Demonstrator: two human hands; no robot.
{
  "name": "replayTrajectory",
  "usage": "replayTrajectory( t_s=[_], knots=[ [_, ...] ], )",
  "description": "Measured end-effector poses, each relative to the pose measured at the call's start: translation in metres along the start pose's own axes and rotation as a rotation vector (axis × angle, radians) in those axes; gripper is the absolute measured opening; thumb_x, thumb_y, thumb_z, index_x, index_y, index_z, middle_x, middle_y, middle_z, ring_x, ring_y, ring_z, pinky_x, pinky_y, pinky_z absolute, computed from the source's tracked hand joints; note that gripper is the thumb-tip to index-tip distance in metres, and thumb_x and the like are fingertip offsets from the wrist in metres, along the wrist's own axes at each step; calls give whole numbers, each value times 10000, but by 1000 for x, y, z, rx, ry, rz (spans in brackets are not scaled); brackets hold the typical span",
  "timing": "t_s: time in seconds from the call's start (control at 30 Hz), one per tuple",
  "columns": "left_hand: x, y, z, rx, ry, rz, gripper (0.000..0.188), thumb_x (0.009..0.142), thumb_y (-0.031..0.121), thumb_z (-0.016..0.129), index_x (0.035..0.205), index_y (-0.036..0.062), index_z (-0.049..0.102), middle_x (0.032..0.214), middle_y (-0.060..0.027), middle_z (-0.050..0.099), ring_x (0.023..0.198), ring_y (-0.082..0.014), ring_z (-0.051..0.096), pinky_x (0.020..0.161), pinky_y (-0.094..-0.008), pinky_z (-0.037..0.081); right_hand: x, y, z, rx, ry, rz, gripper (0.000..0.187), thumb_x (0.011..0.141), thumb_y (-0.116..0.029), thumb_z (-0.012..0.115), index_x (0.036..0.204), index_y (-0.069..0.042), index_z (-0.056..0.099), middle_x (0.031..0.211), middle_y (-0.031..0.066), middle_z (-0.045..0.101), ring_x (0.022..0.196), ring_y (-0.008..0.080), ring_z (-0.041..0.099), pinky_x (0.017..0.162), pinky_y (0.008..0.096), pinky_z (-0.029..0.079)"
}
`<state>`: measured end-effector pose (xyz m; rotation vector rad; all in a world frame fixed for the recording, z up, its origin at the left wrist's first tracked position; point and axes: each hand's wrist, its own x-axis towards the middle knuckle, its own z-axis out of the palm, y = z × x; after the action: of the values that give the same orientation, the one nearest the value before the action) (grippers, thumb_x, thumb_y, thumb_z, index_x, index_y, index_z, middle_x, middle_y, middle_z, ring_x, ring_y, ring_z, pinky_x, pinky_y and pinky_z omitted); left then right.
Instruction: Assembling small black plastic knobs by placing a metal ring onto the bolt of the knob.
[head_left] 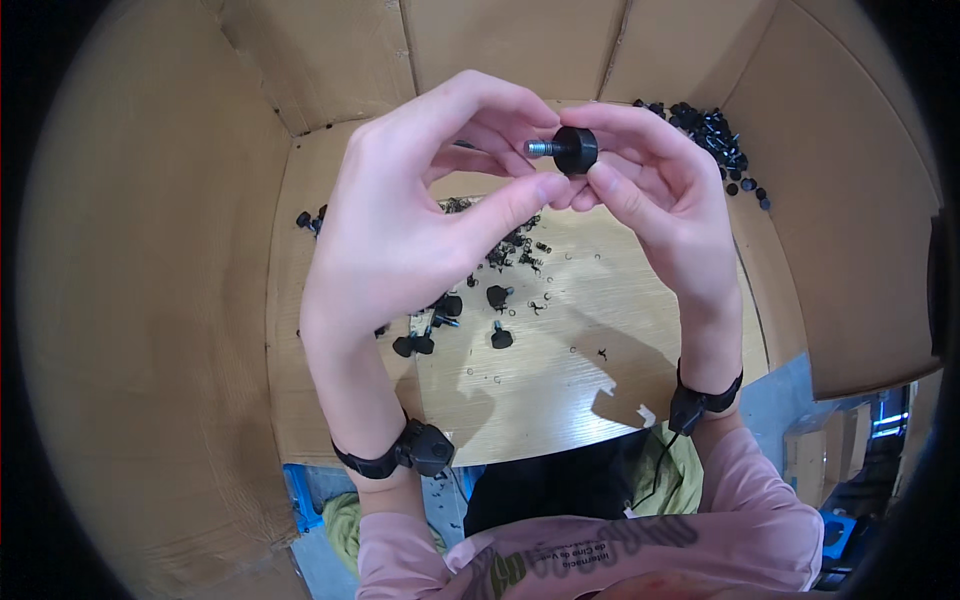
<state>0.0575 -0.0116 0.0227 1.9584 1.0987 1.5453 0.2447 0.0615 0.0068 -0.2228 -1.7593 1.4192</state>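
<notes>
A black round thumb screw [576, 151] with a silvery threaded stud is held up in front of me, its stud pointing left. My right hand [675, 190] grips the black head between thumb and fingers. Around the stud end, my left hand [400, 220] curves with its thumb and index finger apart. Its fingertips come close to the head and to my right fingertips; whether they touch the screw is hard to make out. Some left fingers pass behind the stud, partly hidden.
On the wooden board [540, 390] lie loose thumb screws [501, 337], a heap of small dark clips [515, 248] and several tiny rings. More screws [710, 138] are piled at the far right. Cardboard walls [160, 300] enclose the table. Both wrists wear black strapped devices [425, 447].
</notes>
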Motion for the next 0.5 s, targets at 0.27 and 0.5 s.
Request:
replayTrajectory(
  t_s=[0.27, 0.5],
  knots=[
    [3, 2, 12, -41, 36, 93, 220, 786, -63, 659, 995, -55, 590, 945, -95, 622, 869, -147, 616, 780, -264, 506, -6, -12, -2, 25, 27, -54, 280, 919, -54, 545, 1170, 69, 533, 994, 133, 632, 806, 163, 647, 715, 256, 535],
    [2, 7, 16, -120, 18, 100, 203, 780, -87, 644, 973, -56, 588, 948, -104, 606, 901, -157, 613, 813, -270, 502, -9, -23, 1, 41, 80, 47, 278, 938, -157, 541, 1113, 54, 586, 850, 123, 658, 678, 156, 646, 591, 232, 514]
  ],
)
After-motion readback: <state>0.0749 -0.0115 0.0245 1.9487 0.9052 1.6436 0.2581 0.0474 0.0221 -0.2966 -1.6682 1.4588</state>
